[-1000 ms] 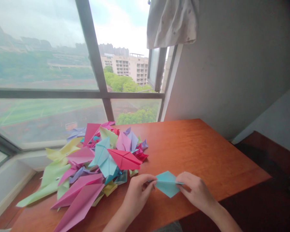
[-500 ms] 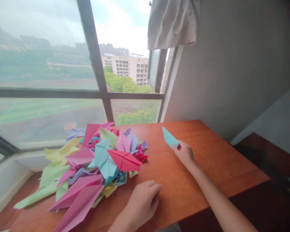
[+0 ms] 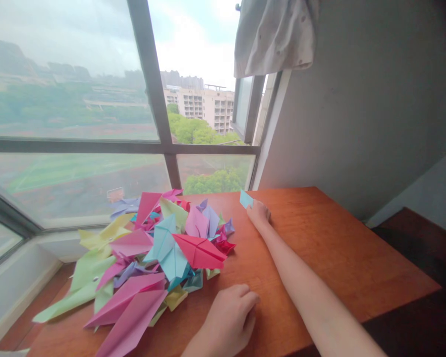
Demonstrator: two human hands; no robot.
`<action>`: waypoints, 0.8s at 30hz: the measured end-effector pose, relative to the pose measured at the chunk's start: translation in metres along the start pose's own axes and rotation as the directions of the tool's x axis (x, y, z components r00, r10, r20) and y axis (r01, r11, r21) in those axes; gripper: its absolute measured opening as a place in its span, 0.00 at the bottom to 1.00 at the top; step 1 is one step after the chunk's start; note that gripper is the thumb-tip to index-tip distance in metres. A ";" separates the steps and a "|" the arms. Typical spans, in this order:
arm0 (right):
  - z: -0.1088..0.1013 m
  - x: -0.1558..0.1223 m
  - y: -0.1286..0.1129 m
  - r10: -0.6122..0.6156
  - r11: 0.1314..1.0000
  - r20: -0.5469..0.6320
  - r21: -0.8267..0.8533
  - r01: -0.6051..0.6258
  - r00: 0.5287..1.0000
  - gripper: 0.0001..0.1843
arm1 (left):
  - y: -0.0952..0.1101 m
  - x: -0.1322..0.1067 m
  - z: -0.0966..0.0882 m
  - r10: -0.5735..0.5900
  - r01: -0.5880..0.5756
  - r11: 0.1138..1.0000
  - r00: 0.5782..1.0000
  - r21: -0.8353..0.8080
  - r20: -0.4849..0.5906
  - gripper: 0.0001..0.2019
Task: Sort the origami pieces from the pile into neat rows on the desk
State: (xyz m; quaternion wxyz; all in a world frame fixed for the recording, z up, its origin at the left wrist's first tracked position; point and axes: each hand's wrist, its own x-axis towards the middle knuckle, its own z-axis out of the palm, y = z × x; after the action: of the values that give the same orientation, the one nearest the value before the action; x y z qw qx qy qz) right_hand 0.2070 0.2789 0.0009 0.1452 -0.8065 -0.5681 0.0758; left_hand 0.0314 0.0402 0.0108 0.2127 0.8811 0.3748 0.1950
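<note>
My right hand [image 3: 259, 213] is stretched out toward the far edge of the table, its fingers closed on a light blue folded paper [image 3: 246, 199]. The paper's pointed end faces left, toward the window; its near part is hidden by my fingers. Close to the front, my left hand [image 3: 232, 317] rests on the wooden table [image 3: 278, 312] with curled fingers and nothing visible in them. Left of both hands lies a heap of folded paper pieces, among them a red paper plane [image 3: 200, 251], a light blue one [image 3: 167, 245] and large pink ones [image 3: 137, 312].
Beyond the table stands a large window [image 3: 163, 147] with a grey frame; its right-hand pane [image 3: 243, 106] is swung open. A pale curtain [image 3: 275, 37] hangs above it. A grey wall [image 3: 342, 109] bounds the right side, and the table's far right corner [image 3: 315, 188] lies near it.
My right hand has moved away from me and leftward, taking the light blue paper toward the far edge. My left hand stays in place on the table. The view has shifted slightly.
</note>
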 end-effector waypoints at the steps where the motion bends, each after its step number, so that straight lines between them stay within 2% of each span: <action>1: 0.000 0.002 0.000 0.005 1.000 0.000 0.005 -0.005 1.000 0.17 | 0.000 0.000 0.000 0.003 -0.003 1.000 1.000 0.004 0.001 0.10; 9: 0.006 0.011 -0.004 0.037 0.995 -0.044 0.089 -0.033 0.998 0.17 | -0.001 -0.002 0.003 0.003 -0.003 1.000 1.000 0.026 0.005 0.09; 14: 0.007 0.008 0.004 0.033 0.981 -0.099 0.193 -0.013 0.995 0.20 | -0.001 -0.002 0.003 -0.015 0.015 1.000 1.000 0.027 0.013 0.08; 20: 0.002 -0.008 0.025 0.020 0.947 -0.165 0.320 0.034 0.986 0.18 | 0.000 -0.002 0.001 -0.004 0.004 0.999 1.000 0.036 0.009 0.07; 24: -0.003 -0.026 0.034 -0.032 0.929 -0.176 0.358 0.095 0.984 0.17 | 0.001 -0.002 -0.001 0.003 -0.003 0.998 1.000 0.058 -0.003 0.06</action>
State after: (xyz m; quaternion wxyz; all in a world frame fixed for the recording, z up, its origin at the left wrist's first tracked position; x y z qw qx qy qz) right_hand 0.2293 0.2435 -0.0081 0.3421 -0.7501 -0.5557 0.1074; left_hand 0.0300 0.0386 0.0113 0.1862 0.8872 0.3791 0.1857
